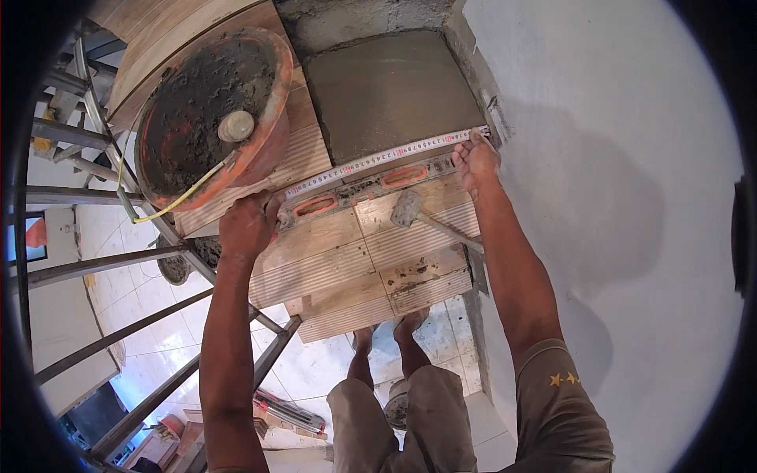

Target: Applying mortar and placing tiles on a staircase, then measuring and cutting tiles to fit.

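Note:
A white measuring tape (371, 162) is stretched across the front of a wet mortar bed (390, 94). My left hand (249, 224) is closed round the tape's left end; the tape case, if there, is hidden in my fist. At the other end, beside the wall, my right hand (476, 162) pinches the tape. Just below the tape lies a long dirty spirit level (363, 191) with orange-rimmed slots. A mallet (408, 208) with a pale, mortar-stained head rests on the wood-look tiles below, its handle passing toward my right forearm.
An orange tub (272, 150) of dark mortar stands at the upper left, with a round pale object (236, 126) on it and a yellow cord over its rim. A metal railing (102, 264) runs along the left. The white wall (615, 197) bounds the right; tiled steps (315, 276) descend toward my feet.

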`<action>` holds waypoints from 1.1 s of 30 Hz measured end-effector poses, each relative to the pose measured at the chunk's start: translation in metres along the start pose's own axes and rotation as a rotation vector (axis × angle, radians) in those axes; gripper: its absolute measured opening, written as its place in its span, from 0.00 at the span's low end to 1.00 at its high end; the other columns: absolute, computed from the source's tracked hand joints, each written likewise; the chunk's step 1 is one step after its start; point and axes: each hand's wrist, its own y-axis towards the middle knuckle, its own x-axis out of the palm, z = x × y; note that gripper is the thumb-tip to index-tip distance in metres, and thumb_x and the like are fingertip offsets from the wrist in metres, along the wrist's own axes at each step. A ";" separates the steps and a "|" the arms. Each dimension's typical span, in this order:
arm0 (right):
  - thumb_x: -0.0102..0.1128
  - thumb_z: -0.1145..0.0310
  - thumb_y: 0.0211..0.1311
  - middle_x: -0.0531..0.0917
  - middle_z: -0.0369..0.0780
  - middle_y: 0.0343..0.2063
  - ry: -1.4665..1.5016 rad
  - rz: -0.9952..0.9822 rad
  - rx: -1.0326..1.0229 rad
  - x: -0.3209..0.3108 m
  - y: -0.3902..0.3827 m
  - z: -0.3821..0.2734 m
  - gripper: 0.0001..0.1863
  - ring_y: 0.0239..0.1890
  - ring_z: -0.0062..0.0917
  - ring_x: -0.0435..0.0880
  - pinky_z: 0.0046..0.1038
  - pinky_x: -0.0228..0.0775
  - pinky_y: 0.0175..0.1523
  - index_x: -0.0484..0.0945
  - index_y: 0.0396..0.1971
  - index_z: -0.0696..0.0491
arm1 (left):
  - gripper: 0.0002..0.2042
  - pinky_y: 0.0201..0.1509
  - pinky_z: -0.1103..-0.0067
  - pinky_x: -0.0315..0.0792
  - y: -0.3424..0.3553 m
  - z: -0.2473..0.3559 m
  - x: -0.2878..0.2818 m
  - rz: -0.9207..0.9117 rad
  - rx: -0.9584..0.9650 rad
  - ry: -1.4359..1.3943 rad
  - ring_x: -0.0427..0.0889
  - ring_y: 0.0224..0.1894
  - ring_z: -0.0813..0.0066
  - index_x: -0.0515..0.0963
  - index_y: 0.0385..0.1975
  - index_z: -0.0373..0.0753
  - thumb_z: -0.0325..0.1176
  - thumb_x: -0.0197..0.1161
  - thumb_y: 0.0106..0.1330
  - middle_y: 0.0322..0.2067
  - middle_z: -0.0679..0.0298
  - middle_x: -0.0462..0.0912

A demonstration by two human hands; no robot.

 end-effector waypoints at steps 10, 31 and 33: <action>0.57 0.58 0.74 0.81 0.35 0.29 -0.068 -0.039 -0.026 -0.006 0.018 0.008 0.13 0.29 0.21 0.82 0.23 0.81 0.34 0.79 0.43 0.52 | 0.15 0.47 0.57 0.78 0.003 0.004 0.003 0.036 -0.022 -0.035 0.84 0.44 0.48 0.83 0.45 0.47 0.48 0.56 0.71 0.41 0.52 0.86; 0.57 0.58 0.74 0.81 0.36 0.27 -0.122 -0.028 -0.032 -0.010 0.011 0.006 0.14 0.27 0.20 0.81 0.23 0.79 0.30 0.79 0.42 0.54 | 0.14 0.38 0.61 0.81 0.003 0.001 0.025 0.123 -0.065 0.059 0.86 0.37 0.53 0.85 0.37 0.46 0.48 0.60 0.67 0.34 0.53 0.86; 0.57 0.58 0.74 0.81 0.36 0.27 -0.120 -0.007 -0.050 -0.016 0.018 0.004 0.14 0.27 0.21 0.81 0.24 0.79 0.30 0.79 0.42 0.54 | 0.15 0.37 0.62 0.81 0.006 0.005 0.026 0.090 -0.052 0.044 0.86 0.37 0.54 0.85 0.38 0.45 0.49 0.59 0.68 0.35 0.54 0.85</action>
